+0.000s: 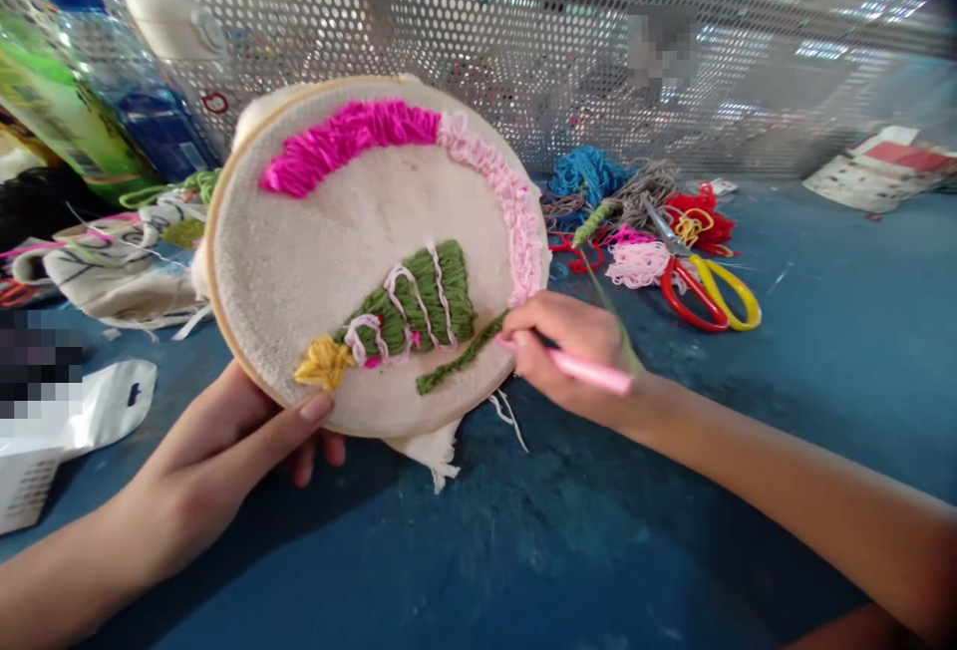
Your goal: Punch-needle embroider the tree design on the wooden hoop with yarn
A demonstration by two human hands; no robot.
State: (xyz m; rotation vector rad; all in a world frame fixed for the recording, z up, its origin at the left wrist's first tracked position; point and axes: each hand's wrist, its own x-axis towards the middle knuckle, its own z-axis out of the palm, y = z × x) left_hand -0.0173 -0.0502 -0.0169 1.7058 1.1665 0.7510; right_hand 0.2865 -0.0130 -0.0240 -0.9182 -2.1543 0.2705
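My left hand [246,436] grips the lower left rim of a round embroidery hoop [299,261], thumb on the front by a yellow yarn star [325,363]. The cloth bears a green tree [430,301] with pale strands, a magenta arc [359,142], a light pink arc [515,221] and a dark green line [456,363]. My right hand [568,346] is closed around a pink pen-like tool [590,371], its tip at the cloth's right edge near the green line. A green strand runs from this hand up toward the yarn pile.
Red-and-yellow scissors [707,291] and tangled yarn [587,176] lie at the right on the blue table [844,331]. Bottles [157,112], a cloth pouch [112,276] and a white package [90,411] are at the left. A perforated metal panel [478,22] stands behind.
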